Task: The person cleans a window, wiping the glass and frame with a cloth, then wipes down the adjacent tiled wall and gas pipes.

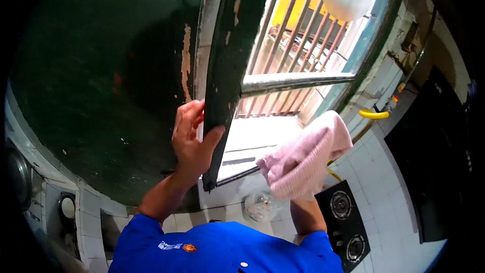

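Observation:
My left hand [192, 139] grips the edge of a dark green window frame [222, 86], its fingers behind the edge and its thumb on the front face. A pink ribbed cloth [305, 159] hangs bunched over my right hand, which it hides, in front of the lower part of the window. Only my right forearm shows below the cloth. The frame holds glass panes with a crossbar [298, 82] between them.
Metal bars [303, 30] stand outside the window. At the right are a black two-burner stove [343, 217], a yellow hose [374, 115] and a dark range hood [434, 156]. A clear plastic bag [261, 206] lies below the window. Green wall with peeling paint [101, 86] fills the left.

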Tool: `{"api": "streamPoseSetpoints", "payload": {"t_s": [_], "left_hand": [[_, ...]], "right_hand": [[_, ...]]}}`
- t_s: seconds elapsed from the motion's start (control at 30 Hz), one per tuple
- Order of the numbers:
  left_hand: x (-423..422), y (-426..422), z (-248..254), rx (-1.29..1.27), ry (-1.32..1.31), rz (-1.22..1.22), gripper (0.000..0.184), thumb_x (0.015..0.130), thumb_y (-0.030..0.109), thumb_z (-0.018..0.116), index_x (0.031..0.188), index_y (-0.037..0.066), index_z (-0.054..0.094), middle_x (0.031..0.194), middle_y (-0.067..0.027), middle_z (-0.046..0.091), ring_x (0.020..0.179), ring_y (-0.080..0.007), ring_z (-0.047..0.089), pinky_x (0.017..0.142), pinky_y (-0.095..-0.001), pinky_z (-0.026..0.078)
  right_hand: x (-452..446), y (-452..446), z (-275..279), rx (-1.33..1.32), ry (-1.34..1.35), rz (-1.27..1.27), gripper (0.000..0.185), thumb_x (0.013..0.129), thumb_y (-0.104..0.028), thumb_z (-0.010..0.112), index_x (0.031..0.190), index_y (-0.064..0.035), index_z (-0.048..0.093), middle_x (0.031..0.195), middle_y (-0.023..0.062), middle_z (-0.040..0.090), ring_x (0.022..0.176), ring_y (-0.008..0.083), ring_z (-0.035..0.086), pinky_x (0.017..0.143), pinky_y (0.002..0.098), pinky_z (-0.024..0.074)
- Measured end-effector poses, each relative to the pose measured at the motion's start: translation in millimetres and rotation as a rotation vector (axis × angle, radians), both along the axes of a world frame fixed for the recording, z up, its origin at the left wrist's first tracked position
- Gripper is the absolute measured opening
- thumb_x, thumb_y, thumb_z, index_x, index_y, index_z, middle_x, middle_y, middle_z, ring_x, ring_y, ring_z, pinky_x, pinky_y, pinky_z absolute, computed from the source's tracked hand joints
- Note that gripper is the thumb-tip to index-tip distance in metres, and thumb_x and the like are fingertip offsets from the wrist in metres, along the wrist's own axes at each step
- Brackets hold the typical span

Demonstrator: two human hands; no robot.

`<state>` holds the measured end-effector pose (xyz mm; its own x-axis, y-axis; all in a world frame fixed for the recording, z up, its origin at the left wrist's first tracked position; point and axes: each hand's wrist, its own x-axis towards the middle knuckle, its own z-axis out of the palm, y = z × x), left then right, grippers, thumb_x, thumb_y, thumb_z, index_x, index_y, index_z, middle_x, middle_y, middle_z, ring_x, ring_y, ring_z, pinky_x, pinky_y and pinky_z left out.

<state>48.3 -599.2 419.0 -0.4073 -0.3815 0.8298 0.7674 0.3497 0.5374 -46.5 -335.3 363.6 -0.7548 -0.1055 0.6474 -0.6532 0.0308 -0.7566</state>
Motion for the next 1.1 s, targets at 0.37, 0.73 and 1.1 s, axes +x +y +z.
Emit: {"api": "streamPoseSetpoints", "payload": {"t_s": [0.37, 0.73, 1.1], "left_hand": [[67, 105, -16, -0.191, 0.192, 0.137, 0.082, 0.059, 0.024, 0.092, 0.124, -0.003, 0.050, 0.113, -0.0142, 0.045, 0.101, -0.0263, 0.048, 0.086, -0.0362, 0.043], [91, 191, 9, -0.420, 0.363, -0.545, 0.067, 0.071, 0.025, 0.084, 0.127, 0.001, 0.057, 0.120, -0.0143, 0.056, 0.107, -0.0308, 0.055, 0.094, -0.0430, 0.047], [81, 194, 33, -0.170, 0.177, -1.276, 0.042, 0.087, 0.022, 0.070, 0.121, -0.002, 0.060, 0.117, -0.0174, 0.059, 0.107, -0.0289, 0.059, 0.090, -0.0350, 0.048]], "right_hand": [[106, 127, -9, 0.156, 0.015, -0.390, 0.048, 0.095, -0.036, 0.053, 0.136, -0.0118, 0.044, 0.128, 0.0094, 0.050, 0.120, 0.0254, 0.047, 0.106, 0.0414, 0.0361], [273, 163, 26, 0.235, 0.056, -0.930, 0.054, 0.093, -0.037, 0.056, 0.138, -0.0116, 0.043, 0.133, 0.0118, 0.048, 0.124, 0.0293, 0.045, 0.107, 0.0449, 0.0333], [301, 123, 36, 0.481, -0.002, -0.949, 0.060, 0.090, -0.039, 0.059, 0.141, -0.0114, 0.042, 0.137, 0.0143, 0.046, 0.129, 0.0332, 0.043, 0.109, 0.0485, 0.0306]]}}
